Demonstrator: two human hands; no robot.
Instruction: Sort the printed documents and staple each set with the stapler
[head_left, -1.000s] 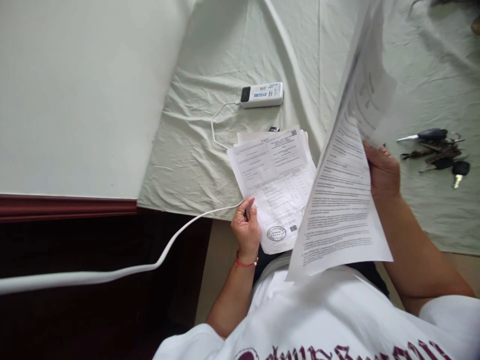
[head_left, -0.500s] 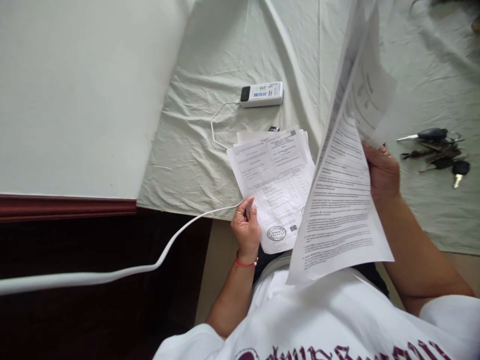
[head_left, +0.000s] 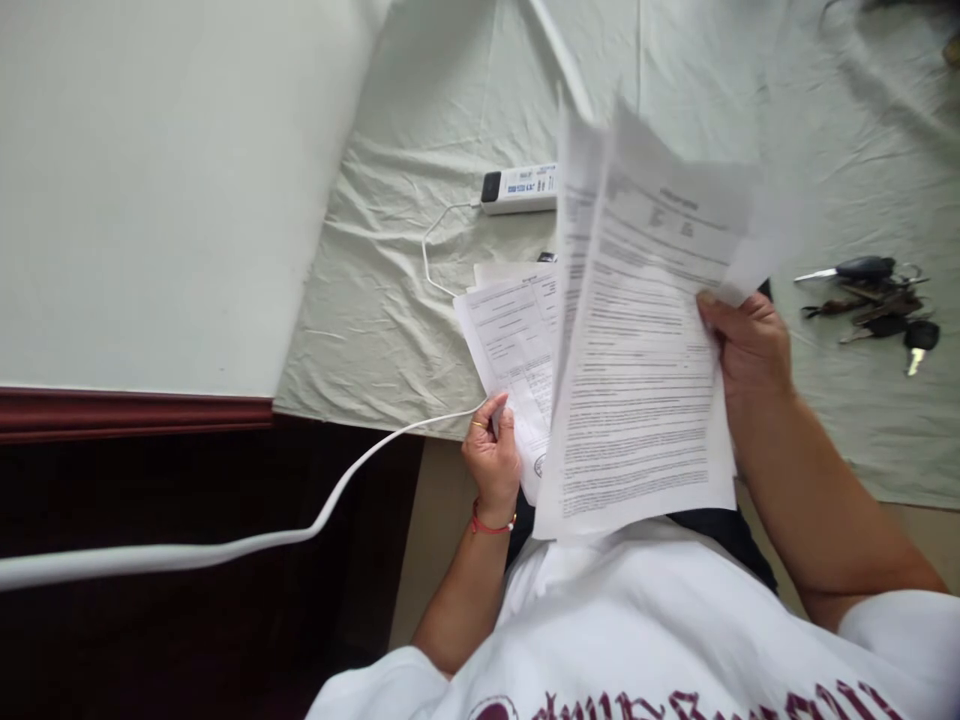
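Observation:
My left hand [head_left: 495,455] pinches the left edge of a small stack of printed forms [head_left: 510,335], which lies tilted at the front edge of the cloth. A round stamp on the top form is partly covered. Raised on the right, my right hand [head_left: 750,340] grips several printed sheets [head_left: 641,390] by their right edge, thumb on top. These sheets hang over the right part of the stack, upright and slightly fanned, with blurred upper edges.
On the green cloth [head_left: 405,150] lies a white power bank [head_left: 521,190] with a white cable, partly behind the sheets. A bunch of keys [head_left: 877,300] is at the right. A thick white cord [head_left: 225,550] crosses the lower left.
The sheets in my right hand have swung left and turned their printed face towards the camera, covering more of the stack and the power bank's end. My left hand has stayed still.

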